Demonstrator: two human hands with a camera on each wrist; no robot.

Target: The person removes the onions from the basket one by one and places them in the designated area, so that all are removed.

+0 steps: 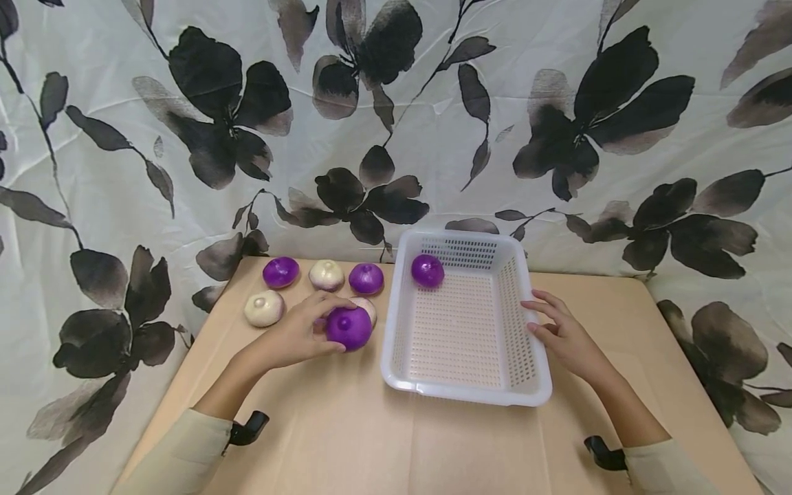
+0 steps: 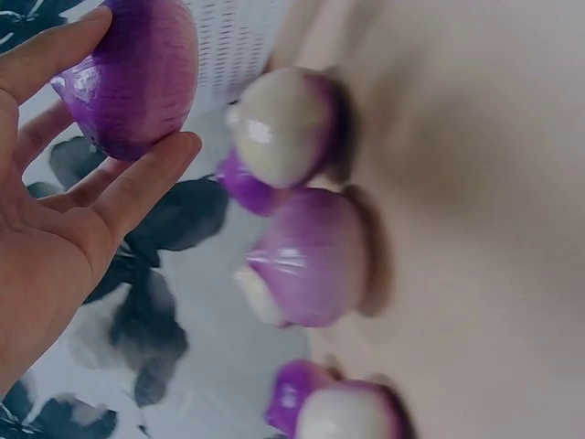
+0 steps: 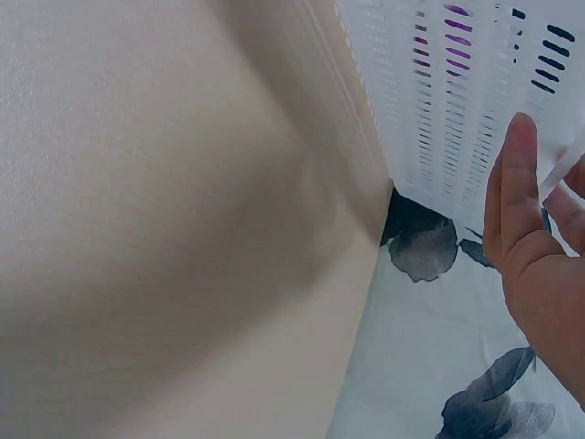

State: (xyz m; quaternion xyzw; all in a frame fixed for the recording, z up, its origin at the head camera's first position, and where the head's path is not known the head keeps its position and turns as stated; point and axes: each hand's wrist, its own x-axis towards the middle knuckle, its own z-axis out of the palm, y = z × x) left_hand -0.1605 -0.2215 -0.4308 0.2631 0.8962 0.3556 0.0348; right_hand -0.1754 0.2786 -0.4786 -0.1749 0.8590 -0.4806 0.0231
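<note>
My left hand [image 1: 303, 331] holds a purple onion [image 1: 349, 328] between thumb and fingers, above the table and left of the basket. The left wrist view shows this onion [image 2: 137, 78] lifted clear of the others. On the right, my right hand [image 1: 566, 335] pinches the right rim of a white plastic basket [image 1: 465, 393], its thumb against the outer wall. Another purple onion [image 1: 427, 270] lies in the basket's far left corner. A pale onion [image 1: 366, 307] is partly hidden behind the held one.
More onions stand on the table left of the basket: a purple onion [image 1: 280, 272], a white onion [image 1: 326, 275], a second purple onion [image 1: 366, 278] and another white onion [image 1: 264, 308]. Behind the wooden table [image 1: 470, 447] hangs a floral cloth [image 1: 433, 151].
</note>
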